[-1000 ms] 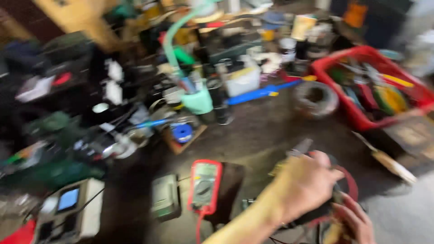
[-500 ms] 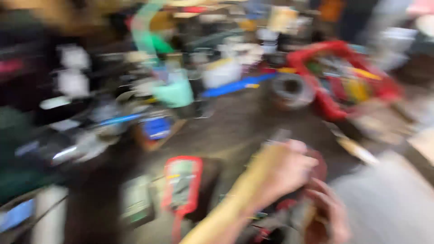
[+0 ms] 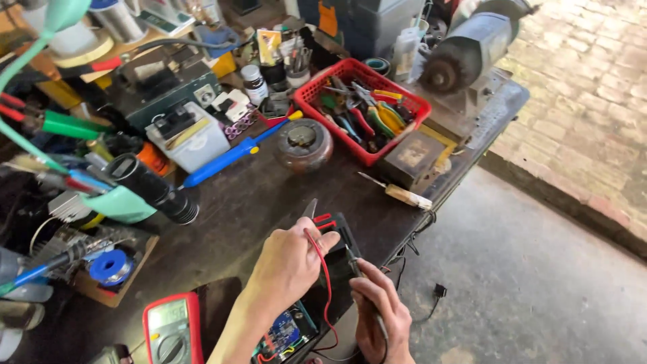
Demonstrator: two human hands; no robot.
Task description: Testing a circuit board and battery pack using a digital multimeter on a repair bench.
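Observation:
My left hand (image 3: 288, 264) pinches a red test probe with its red lead (image 3: 326, 283) and presses the tip toward a black battery-like block with red terminals (image 3: 339, 228) near the bench's front edge. Just below it, my right hand (image 3: 381, 314) grips a black probe (image 3: 355, 264) that points at the same block. A red-cased multimeter (image 3: 171, 330) lies to the lower left. A blue circuit board (image 3: 284, 333) shows under my left wrist.
A red basket of pliers (image 3: 317, 93) stands at the back, with a bench grinder (image 3: 465, 47) to its right. A round brown tin (image 3: 303, 143), blue soldering iron (image 3: 229, 156), wooden-handled screwdriver (image 3: 399, 192), black torch (image 3: 156, 191) and blue solder spool (image 3: 110, 266) crowd the bench. Concrete floor (image 3: 539, 269) lies right.
The view has swung right and steadied from a blur. Both hands stay together at the bench's front edge, and the probes and black block now show clearly.

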